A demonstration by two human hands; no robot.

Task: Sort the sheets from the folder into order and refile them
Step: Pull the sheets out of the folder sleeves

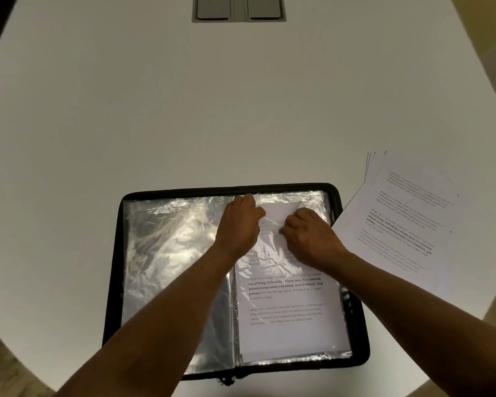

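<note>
A black zip folder (113,282) lies open on the white table, its clear plastic sleeves (169,253) spread on both sides. A printed sheet (287,305) sits in the right-hand sleeve, crumpled near its top. My left hand (239,222) rests by the spine at the sleeve's upper edge, fingers curled on the plastic. My right hand (307,236) pinches the sheet's upper part just beside it. A loose, fanned stack of printed sheets (404,219) lies to the right of the folder.
The white table (184,110) has a rounded edge, with wood floor showing at the lower left. A grey cable hatch (238,8) is set into the table at the far middle.
</note>
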